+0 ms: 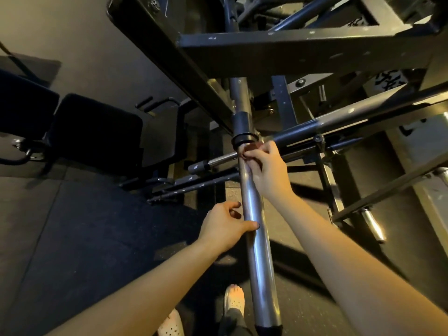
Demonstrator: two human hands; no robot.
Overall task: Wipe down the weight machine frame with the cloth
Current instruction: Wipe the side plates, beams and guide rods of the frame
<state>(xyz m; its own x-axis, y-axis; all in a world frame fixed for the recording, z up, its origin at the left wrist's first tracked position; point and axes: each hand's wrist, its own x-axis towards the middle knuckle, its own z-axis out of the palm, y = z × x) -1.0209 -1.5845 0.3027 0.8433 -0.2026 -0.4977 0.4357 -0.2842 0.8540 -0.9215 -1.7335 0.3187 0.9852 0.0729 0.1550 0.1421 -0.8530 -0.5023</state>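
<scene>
One chrome frame tube (253, 209), long axis running from bottom centre up to mid-frame: right hand (264, 166) pinches a small reddish cloth (251, 148) against it just below the black collar (243, 137), left hand (225, 226) curled round it lower down.

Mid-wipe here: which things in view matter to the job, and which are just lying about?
Job: brown cloth, right hand pinching it, silver bar, left hand gripping it, black frame.
Lying about: dark seat pads, chrome peg.
</scene>
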